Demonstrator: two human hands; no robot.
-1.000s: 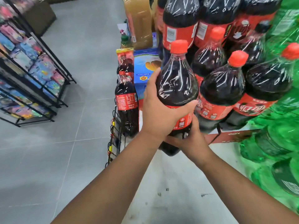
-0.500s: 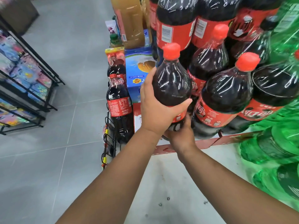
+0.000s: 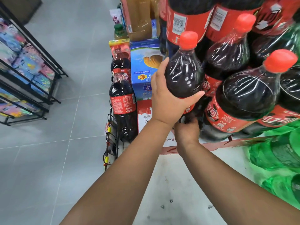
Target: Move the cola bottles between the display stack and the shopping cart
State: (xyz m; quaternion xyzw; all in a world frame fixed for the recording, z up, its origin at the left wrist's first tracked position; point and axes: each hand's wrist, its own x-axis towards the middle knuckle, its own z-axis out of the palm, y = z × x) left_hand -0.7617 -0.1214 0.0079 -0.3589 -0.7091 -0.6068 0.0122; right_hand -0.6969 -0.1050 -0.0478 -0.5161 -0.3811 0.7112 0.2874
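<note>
where black wire shelving [image 3: 37,65] stands at the left on matte grey floor tiles [image 3: 48,159], glossy coloured packets are racked. in the black wire shopping cart [image 3: 112,135], a smooth, dark upright bottle [image 3: 123,101] with a red "coca-cola" label is stood beside a blue printed carton [image 3: 144,69]. the red-capped cola bottle [image 3: 183,73] is grasped at its rounded shoulder by the left hand [image 3: 168,103], and its base is gripped from below by the right hand [image 3: 186,132]. it is held at the front left corner of the display stack [image 3: 243,98], against shrink-wrapped bottles with red labels in white chinese characters. crinkled green-wrapped bottles [image 3: 276,159] are piled at the right.
</note>
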